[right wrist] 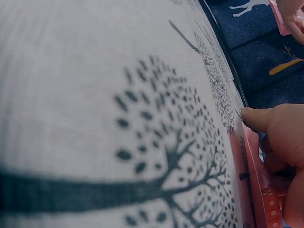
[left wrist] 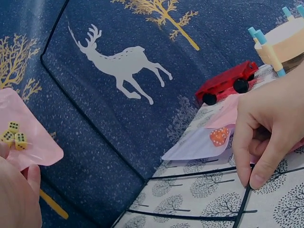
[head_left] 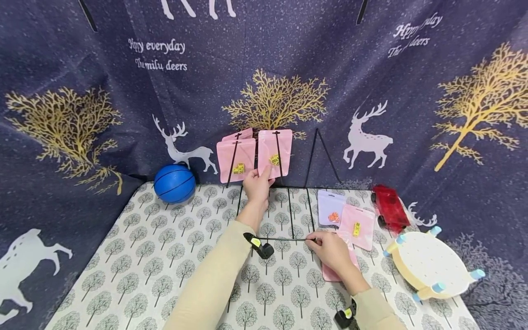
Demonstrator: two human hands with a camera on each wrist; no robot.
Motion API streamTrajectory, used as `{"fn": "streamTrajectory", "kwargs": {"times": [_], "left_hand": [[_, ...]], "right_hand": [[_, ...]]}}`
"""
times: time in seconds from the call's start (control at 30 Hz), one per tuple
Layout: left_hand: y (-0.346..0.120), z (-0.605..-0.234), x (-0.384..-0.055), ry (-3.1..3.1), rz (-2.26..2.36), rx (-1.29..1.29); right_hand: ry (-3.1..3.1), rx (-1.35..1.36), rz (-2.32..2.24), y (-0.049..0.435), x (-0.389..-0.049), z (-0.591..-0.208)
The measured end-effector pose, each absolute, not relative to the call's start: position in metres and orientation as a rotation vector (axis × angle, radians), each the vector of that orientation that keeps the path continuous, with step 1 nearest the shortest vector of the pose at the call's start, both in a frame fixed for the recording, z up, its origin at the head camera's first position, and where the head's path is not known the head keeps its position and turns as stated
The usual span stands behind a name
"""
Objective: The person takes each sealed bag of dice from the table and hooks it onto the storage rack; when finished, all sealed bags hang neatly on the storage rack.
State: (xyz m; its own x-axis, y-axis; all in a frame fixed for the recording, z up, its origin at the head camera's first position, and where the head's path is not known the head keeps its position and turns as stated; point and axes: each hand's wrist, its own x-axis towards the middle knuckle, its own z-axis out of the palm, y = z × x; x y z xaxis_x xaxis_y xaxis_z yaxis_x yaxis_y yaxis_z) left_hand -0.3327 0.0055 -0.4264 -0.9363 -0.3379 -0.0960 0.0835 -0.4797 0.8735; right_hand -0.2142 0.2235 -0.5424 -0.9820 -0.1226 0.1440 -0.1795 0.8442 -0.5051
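A thin black wire rack (head_left: 280, 239) stands on the table. Pink pouches hang at its left uprights, the front one (head_left: 224, 158) showing yellow dice through its window. My left hand (head_left: 256, 187) holds another pink pouch (head_left: 267, 145) from below, the thumb in front of it and yellow dice (left wrist: 20, 140) inside. A black rod crosses in front of this pouch near its hang hole. My right hand (head_left: 332, 250) pinches the rack's front base rod between thumb and index finger, plainly seen in the left wrist view. The right upright of the rack bears no pouch.
Right of the rack lie a lilac pouch (head_left: 327, 206) with orange dice and a pink pouch (head_left: 365, 217); another pink pouch (head_left: 330, 274) is partly under my right hand. Further right are a red toy car (head_left: 389, 208) and an upturned stool (head_left: 433, 261). A blue ball (head_left: 174, 183) sits back left.
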Motion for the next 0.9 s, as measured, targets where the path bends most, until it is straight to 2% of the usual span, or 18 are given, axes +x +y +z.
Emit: {"fn": "streamTrajectory", "kwargs": {"times": [0.53,0.7,0.9], "left_hand": [[-0.006,-0.455,-0.323,-1.698,-2.445,0.338],[-0.011,-0.469,-0.307,-2.059,-2.283,0.21],[-0.027,-0.476,-0.289,-2.391,-2.007,-0.064]], "right_hand": [[-2.93,0.251,0.74,0.221,-0.213,-0.541],[-2.91,0.273,0.641,0.223,-0.206,-0.534],[-2.842,0.25,0.629,0.229,-0.195,-0.525]]}}
